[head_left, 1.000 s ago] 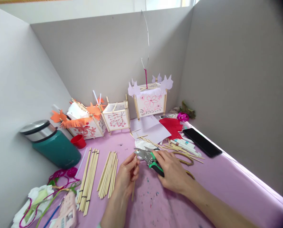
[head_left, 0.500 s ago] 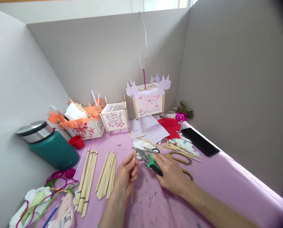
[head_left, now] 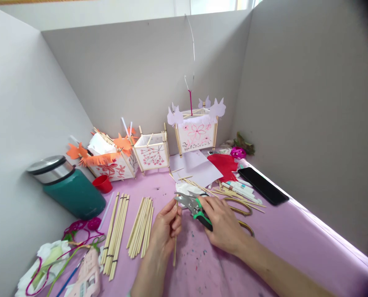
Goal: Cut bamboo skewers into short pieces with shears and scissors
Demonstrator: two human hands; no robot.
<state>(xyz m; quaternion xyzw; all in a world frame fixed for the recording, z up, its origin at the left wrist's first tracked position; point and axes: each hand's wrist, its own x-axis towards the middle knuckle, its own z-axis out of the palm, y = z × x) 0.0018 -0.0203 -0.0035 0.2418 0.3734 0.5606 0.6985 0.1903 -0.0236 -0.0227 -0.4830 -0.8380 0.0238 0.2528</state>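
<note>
Upright between the fingers of my left hand point(head_left: 169, 222) is a thin wooden stick point(head_left: 175, 251). My right hand point(head_left: 222, 222) is closed round the green-and-black handles of the shears point(head_left: 199, 212), whose blades point left and are parted at the top end of the stick. Left of my left hand lie a loose pile of short sticks point(head_left: 141, 227) and longer sticks bound with dark bands point(head_left: 117, 235).
Paper lanterns point(head_left: 153, 156) stand along the back panel. A teal bottle point(head_left: 75, 192) and red cup point(head_left: 102, 184) are at left, beside yarn and a pink glue gun point(head_left: 86, 274). Brass-handled scissors point(head_left: 241, 206), markers point(head_left: 237, 189) and a black phone point(head_left: 263, 185) lie at right.
The view has shifted slightly, so the scene sits a little further right. The shears' blades look wider apart at the stick's tip. Both hands keep their holds.
</note>
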